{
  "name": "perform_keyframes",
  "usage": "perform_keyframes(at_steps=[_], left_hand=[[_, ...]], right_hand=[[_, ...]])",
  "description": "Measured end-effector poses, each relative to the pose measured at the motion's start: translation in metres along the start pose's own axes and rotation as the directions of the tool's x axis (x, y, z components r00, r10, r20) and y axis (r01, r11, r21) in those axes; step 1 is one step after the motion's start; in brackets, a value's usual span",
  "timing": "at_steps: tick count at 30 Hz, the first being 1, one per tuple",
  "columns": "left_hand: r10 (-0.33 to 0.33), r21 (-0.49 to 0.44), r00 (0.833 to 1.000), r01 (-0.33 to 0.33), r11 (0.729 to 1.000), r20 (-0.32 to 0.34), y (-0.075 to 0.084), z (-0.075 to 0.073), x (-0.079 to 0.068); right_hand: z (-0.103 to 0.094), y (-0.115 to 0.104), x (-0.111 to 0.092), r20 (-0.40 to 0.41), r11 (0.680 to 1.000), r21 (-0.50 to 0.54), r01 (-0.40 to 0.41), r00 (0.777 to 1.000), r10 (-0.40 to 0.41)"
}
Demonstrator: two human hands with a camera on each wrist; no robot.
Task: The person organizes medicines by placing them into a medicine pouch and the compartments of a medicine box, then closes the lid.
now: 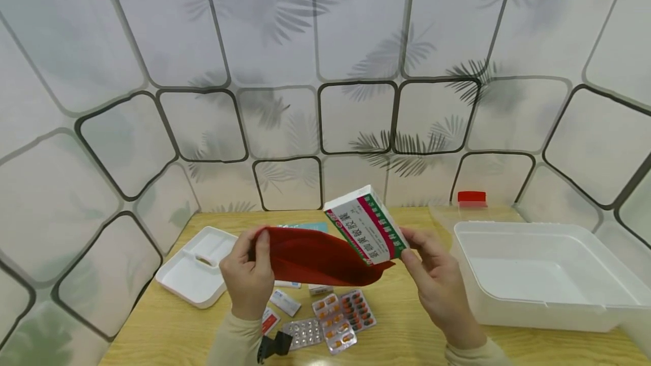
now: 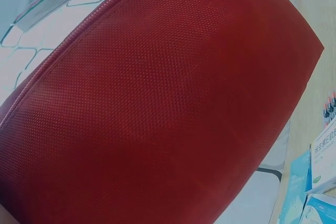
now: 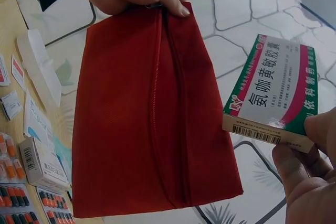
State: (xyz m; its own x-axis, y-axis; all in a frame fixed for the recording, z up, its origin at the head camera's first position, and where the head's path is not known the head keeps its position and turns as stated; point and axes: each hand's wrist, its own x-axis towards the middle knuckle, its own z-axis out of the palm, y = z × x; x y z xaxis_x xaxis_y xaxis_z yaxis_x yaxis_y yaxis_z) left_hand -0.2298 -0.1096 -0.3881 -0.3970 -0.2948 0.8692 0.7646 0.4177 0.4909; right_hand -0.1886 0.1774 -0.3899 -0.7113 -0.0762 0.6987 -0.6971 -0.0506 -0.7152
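Note:
A red zippered pouch (image 1: 317,261) is held up over the table, its left end pinched by my left hand (image 1: 249,278). In the right wrist view the zipper side of the pouch (image 3: 118,119) faces me, with the left thumb at its top corner. My right hand (image 1: 439,287) grips a medicine box (image 1: 363,227), white with green and magenta stripes, by one corner. This box (image 3: 273,85) is tilted beside the pouch's zippered edge, and in the head view its lower end overlaps the pouch's right end. Pouch fabric (image 2: 157,103) fills most of the left wrist view.
Below the pouch lie orange capsule blisters (image 1: 334,329), dark-and-orange capsule blisters (image 1: 358,310), a silver blister pack (image 1: 303,333) and small boxes (image 1: 285,302). A white divided tray (image 1: 190,281) is at left; a large white bin (image 1: 539,312) stands at right, a red latch (image 1: 472,199) behind it.

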Motion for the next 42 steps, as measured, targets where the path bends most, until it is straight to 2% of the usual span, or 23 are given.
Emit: perform_keyframes(at_steps=[5,11,16,23,32,37,42], left_hand=[[0.018,-0.024,1.000,-0.018,1.000,0.006,0.001,0.002,-0.001],[0.049,-0.030,0.999,-0.049,0.998,0.012,0.006,0.003,-0.001],[0.083,-0.053,0.997,-0.083,0.995,0.007,0.008,0.003,-0.003],[0.102,-0.089,0.995,-0.103,0.991,-0.013,0.010,0.003,-0.003],[0.107,-0.104,0.991,-0.115,0.988,-0.082,0.014,0.003,-0.004],[0.141,-0.181,0.989,-0.148,0.972,-0.049,0.018,0.006,-0.005],[0.182,-0.197,0.983,-0.180,0.964,-0.008,0.023,0.012,-0.009]], right_hand=[[0.009,0.001,-0.003,0.077,0.996,-0.031,0.087,0.993,-0.085],[0.018,0.007,-0.007,0.117,0.971,-0.175,0.160,0.983,-0.140],[0.021,0.009,-0.008,0.153,0.934,-0.279,0.221,0.971,-0.184],[0.020,0.015,-0.008,0.177,0.853,-0.423,0.306,0.951,-0.254],[0.019,0.018,-0.007,0.207,0.778,-0.523,0.349,0.937,-0.281],[0.019,0.019,-0.007,0.231,0.745,-0.559,0.363,0.932,-0.280],[0.019,0.021,-0.009,0.258,0.723,-0.587,0.365,0.931,-0.260]])
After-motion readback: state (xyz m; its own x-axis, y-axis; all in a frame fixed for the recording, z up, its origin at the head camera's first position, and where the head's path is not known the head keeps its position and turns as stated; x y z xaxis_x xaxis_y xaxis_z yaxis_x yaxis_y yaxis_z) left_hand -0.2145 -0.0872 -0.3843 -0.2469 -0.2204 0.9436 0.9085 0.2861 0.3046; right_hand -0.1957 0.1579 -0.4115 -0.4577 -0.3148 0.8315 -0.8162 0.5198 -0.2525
